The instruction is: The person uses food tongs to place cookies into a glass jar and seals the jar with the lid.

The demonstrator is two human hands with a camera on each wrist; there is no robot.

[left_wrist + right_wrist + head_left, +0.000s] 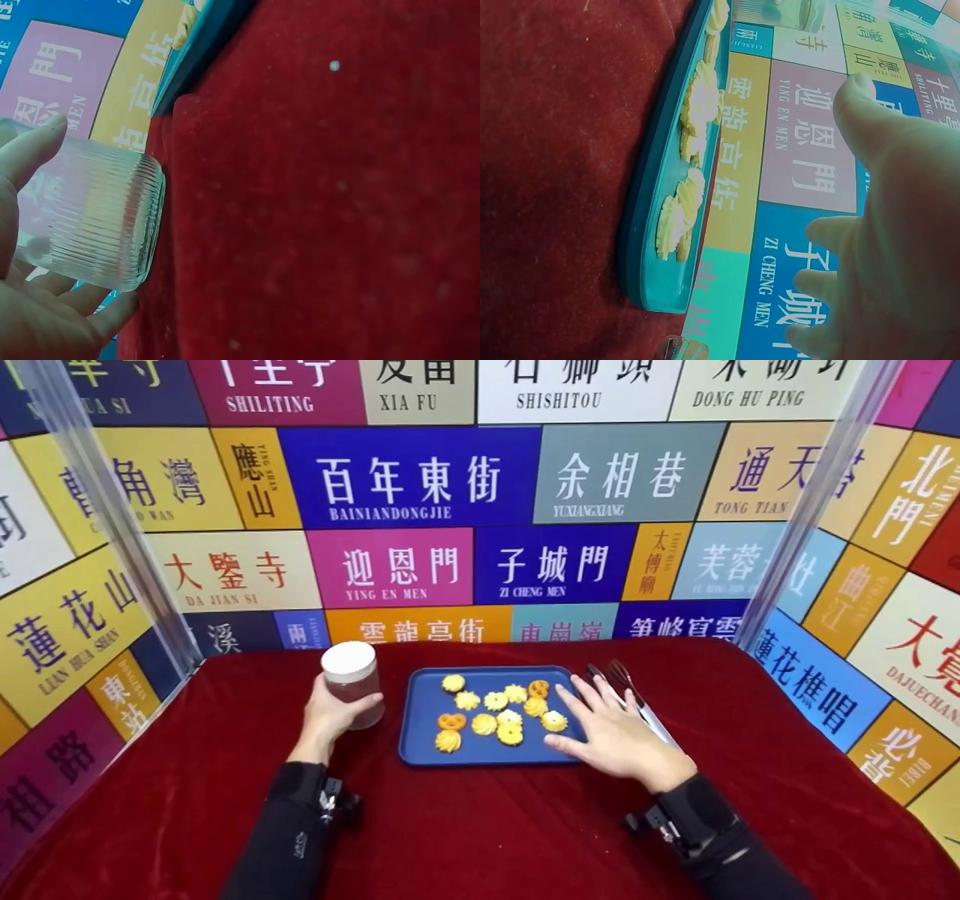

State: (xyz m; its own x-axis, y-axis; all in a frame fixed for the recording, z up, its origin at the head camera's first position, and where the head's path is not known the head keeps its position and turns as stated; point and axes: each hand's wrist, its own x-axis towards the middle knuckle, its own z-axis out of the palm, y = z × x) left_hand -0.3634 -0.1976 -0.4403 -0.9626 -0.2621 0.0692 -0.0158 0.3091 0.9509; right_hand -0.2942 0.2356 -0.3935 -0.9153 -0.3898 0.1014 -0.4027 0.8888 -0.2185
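Note:
My left hand (pixel 330 716) holds a clear jar (pixel 365 697) with a white lid (pixel 349 660), left of the tray. In the left wrist view, the ribbed glass jar (pixel 105 214) sits between the thumb and the fingers. My right hand (pixel 619 735) is spread over the right edge of a blue tray (pixel 427 682), holding nothing. Cookies (pixel 484 724), some flower-shaped and a few pretzel-shaped, lie on the tray. In the right wrist view, the right hand (pixel 911 195) is raised beside the tray (pixel 656 277), fingers apart from the cookies (pixel 697 112).
Metal tongs (pixel 651 718) with dark brown tips lie right of the tray, partly hidden by the right hand. A dark red cloth (pixel 480 825) covers the table. Walls of coloured name panels (pixel 409 476) stand behind and at the sides, with clear corner posts (pixel 795 525).

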